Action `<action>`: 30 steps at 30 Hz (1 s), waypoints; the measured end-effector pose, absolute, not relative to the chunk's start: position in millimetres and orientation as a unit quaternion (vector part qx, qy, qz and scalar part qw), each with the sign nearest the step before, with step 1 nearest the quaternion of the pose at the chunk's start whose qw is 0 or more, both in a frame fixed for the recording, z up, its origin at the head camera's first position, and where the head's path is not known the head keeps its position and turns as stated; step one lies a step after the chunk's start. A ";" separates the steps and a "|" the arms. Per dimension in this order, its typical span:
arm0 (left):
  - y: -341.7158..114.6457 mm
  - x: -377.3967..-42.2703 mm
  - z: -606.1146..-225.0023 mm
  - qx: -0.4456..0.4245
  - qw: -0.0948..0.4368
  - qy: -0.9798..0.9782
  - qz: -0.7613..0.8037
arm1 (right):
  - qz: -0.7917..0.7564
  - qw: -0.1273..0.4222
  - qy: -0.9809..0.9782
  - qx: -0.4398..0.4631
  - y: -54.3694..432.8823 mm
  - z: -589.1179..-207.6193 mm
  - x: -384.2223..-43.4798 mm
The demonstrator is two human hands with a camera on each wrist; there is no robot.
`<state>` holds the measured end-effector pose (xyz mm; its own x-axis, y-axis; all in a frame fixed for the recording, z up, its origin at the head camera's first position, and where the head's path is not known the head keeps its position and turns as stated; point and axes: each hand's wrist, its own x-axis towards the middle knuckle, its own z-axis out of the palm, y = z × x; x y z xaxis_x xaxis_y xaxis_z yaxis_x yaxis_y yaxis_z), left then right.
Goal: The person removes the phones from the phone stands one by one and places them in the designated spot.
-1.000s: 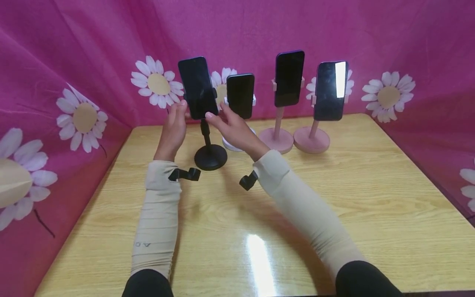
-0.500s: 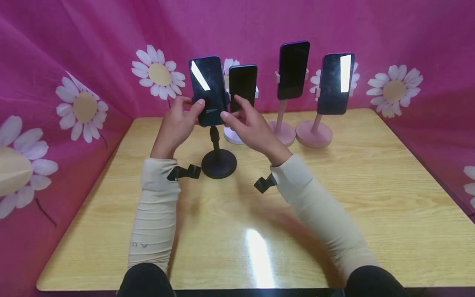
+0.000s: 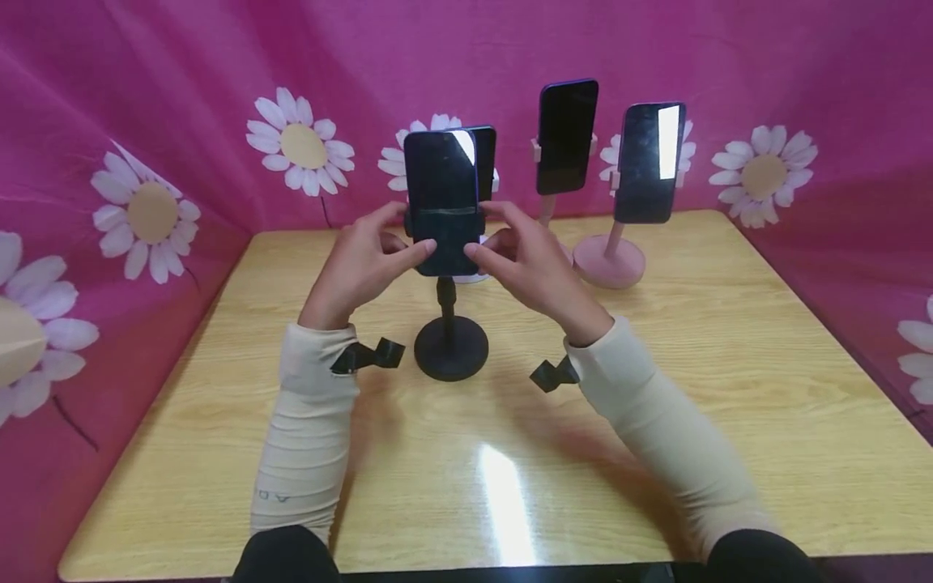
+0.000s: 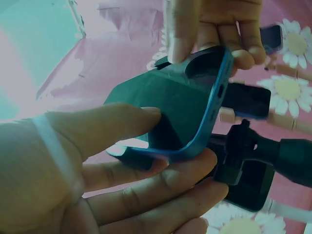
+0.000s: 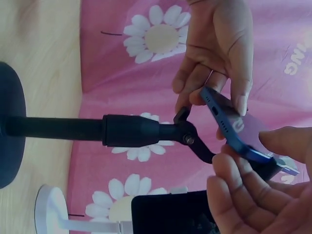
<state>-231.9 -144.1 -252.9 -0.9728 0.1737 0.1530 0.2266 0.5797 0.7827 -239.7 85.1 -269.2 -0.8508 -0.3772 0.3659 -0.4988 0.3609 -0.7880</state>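
A dark phone (image 3: 440, 198) with a blue edge stands upright in the holder of a black phone stand (image 3: 450, 352). At its left side my left hand (image 3: 364, 259) grips the lower part, thumb on the screen and fingers behind. My right hand (image 3: 535, 259) mirrors this on the right side. In the left wrist view the phone (image 4: 185, 97) shows its charging port edge, with the left thumb flat on the glass. The right wrist view shows the black stem and hinge (image 5: 187, 139) under the phone (image 5: 234, 126), fingers curled at the back.
Right behind stands another phone (image 3: 486, 158) on a white stand (image 5: 51, 209), partly covered by the front one. Two pink stands farther right carry a phone (image 3: 567, 138) and a second phone (image 3: 649, 162). A pink floral cloth (image 3: 466, 48) surrounds the wooden table (image 3: 408, 486).
The black stand and its phone have come right and nearer, and the phone now sits straighter. My left thumb has moved onto the screen; my right hand has shifted right to the phone's side.
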 end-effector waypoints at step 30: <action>-111.4 -216.7 -248.4 -0.255 0.036 -0.866 -0.430 | 0.464 0.037 -0.819 0.336 137.4 -257.6 -221.9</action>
<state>-216.7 -111.4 -248.4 -0.8678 0.4094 0.2815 0.4718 0.5009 0.7256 -221.9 137.4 -257.6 -0.7714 -0.5157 0.3729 -0.5849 0.3437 -0.7346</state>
